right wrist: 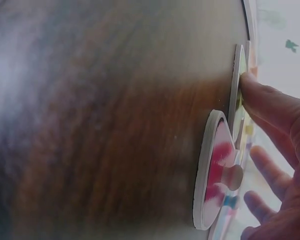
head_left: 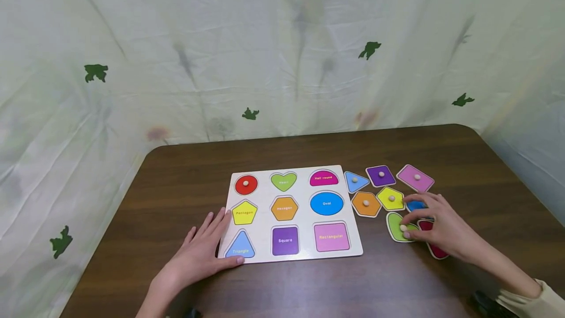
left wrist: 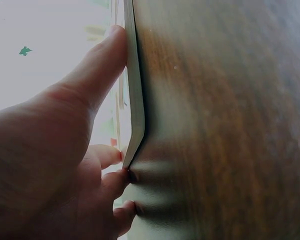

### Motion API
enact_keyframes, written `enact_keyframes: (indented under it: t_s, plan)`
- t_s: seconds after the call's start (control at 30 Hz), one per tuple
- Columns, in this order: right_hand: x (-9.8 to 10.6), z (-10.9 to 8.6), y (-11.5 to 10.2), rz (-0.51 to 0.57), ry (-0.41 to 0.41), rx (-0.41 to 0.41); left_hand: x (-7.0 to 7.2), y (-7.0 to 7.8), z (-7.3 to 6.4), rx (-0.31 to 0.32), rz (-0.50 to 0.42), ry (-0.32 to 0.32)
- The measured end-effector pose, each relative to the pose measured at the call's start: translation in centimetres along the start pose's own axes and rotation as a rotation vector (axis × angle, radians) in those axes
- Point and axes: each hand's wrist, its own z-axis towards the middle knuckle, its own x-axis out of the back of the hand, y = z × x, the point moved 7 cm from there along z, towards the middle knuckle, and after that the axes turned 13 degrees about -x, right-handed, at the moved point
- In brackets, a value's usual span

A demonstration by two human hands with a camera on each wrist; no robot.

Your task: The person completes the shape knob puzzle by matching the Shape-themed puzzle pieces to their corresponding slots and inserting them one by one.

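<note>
A white shape puzzle board lies on the table. My left hand rests at its lower left corner, fingers spread along the left edge and thumb on the bottom edge. To the right of the board, my right hand has thumb and index finger at the knob of the green heart piece, pinching it. The heart lies flat or nearly so. Partly under that hand are a blue piece and a dark red piece. In the right wrist view the dark red piece shows its knob.
A red circle piece with a knob sits in the board's top left slot. Beside the board lie a blue triangle, purple square, pink rectangle, orange hexagon and yellow pentagon. A pale curtain hangs behind the table.
</note>
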Motion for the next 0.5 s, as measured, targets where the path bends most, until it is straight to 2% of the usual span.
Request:
enact_keyframes:
  t_s: [0.2,0.5]
  plan:
    - [-0.3,0.1,-0.1,-0.020,-0.003,-0.001,0.1,0.0,0.0,0.002,0.005,-0.001]
    - [-0.4,-0.5,-1.2,-0.013,0.020,0.067,-0.2,-0.2,0.0,0.006,0.012,-0.007]
